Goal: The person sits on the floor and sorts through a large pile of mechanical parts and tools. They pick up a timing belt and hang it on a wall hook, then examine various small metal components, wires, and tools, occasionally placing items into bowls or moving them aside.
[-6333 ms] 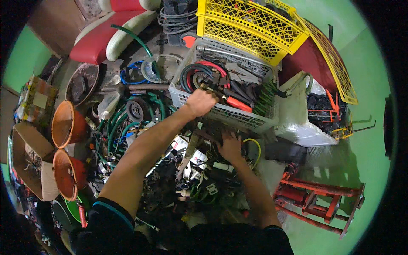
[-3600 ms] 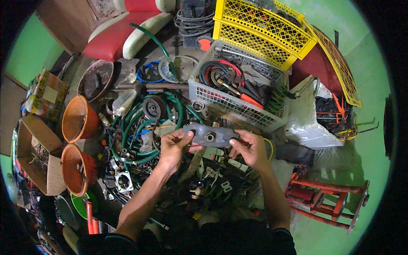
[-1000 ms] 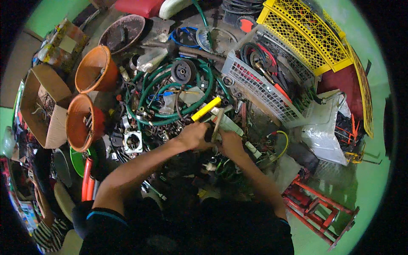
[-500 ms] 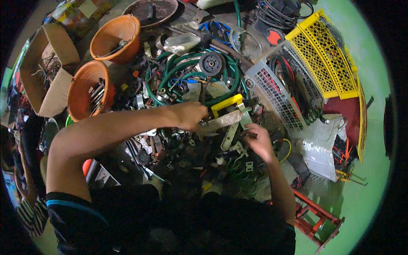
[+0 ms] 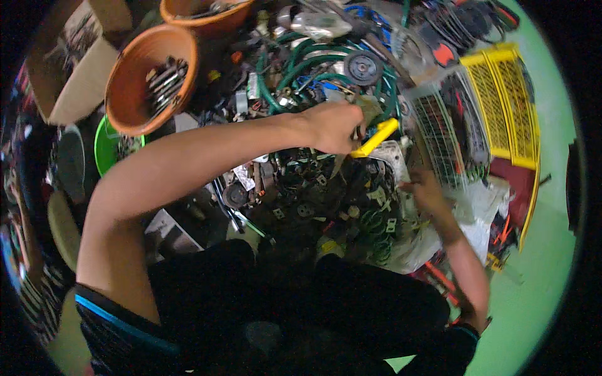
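Observation:
My left hand (image 5: 335, 128) is closed in a fist on a dirty flat strip; a brownish end (image 5: 371, 108) shows above the fist and a narrow tip below. Right beside its knuckles a yellow bar-shaped piece (image 5: 379, 136) slants up to the right; whether the fist touches it I cannot tell. Under the bar lies a pale metal plate (image 5: 392, 156) with holes. At the plate's lower end my right hand (image 5: 429, 193), blurred, has its fingers bent and closed at the edge. Loose small scrap parts (image 5: 307, 182) cover the ground below both hands.
At left stand an orange bucket (image 5: 188, 75) with metal rods, a green bucket (image 5: 100, 147) and a cardboard box (image 5: 81, 94). Ahead lie a coiled green hose (image 5: 295, 72) and a black wheel (image 5: 364, 67). Grey and yellow plastic crates (image 5: 495, 62) line the right, near the green wall.
The view has shifted, so the pile sits further left and higher or right in places. The dirty strip has turned from level to steep in my left hand, and the yellow bar now slants.

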Tool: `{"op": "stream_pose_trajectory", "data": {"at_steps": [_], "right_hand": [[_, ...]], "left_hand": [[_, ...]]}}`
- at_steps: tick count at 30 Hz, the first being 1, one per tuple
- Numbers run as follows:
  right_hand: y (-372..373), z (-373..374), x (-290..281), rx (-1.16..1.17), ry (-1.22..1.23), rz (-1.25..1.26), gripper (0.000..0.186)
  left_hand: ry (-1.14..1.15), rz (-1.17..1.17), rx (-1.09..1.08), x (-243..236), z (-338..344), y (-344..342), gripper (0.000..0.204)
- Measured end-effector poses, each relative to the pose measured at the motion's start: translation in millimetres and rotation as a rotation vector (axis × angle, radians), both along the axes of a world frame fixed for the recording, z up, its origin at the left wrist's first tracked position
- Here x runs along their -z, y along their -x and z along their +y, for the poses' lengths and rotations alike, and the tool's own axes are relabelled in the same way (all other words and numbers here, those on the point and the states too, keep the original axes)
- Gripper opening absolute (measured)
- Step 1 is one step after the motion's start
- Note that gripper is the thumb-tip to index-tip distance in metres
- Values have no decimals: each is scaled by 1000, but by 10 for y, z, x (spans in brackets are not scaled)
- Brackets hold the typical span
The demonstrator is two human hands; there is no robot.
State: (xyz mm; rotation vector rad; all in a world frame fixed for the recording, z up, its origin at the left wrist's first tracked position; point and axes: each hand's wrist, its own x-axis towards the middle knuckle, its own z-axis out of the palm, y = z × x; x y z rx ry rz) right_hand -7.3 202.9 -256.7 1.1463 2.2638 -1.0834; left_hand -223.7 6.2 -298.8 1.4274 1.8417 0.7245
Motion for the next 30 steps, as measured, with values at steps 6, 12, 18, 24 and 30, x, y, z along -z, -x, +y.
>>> {"op": "stream_pose_trajectory", "data": {"at_steps": [6, 12, 18, 24, 30], "right_hand": [[-2, 193, -652, -507, -179, 197, 33], [364, 408, -783, -514, 39, 352, 30], [516, 376, -851, -258, 398, 485, 40], [339, 264, -593, -170, 403, 671, 38], [350, 418, -707, -263, 576, 778, 50]], "left_hand": [[-201, -181, -113, 22, 160, -94, 47], [-274, -159, -172, -427, 50, -119, 27], [-260, -340, -665, -733, -237, 23, 21], [-457, -196, -689, -815, -382, -97, 23], [-410, -258, -571, -857, -417, 33, 27]]}}
